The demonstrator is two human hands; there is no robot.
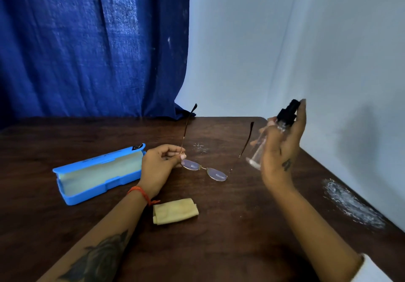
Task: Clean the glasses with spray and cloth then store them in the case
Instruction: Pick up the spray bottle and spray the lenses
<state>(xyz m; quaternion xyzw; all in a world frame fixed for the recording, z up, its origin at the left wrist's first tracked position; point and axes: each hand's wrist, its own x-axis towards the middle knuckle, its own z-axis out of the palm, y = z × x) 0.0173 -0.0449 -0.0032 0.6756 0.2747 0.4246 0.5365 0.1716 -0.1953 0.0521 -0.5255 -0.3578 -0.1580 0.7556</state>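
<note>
While your left hand (158, 163) pinches the glasses (203, 170) at the left hinge just above the tabletop (241, 227), your right hand (281, 150) has its grip wrapped around the spray bottle (266, 141), right of the lenses, whose long axis runs toward the bottle.

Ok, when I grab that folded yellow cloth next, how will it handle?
The yellow cloth looks thin and soft, so it will probably go limp and unfold when lifted. It seems very light, likely to slide across the smooth wooden table if pushed. It will not roll or break.
</note>
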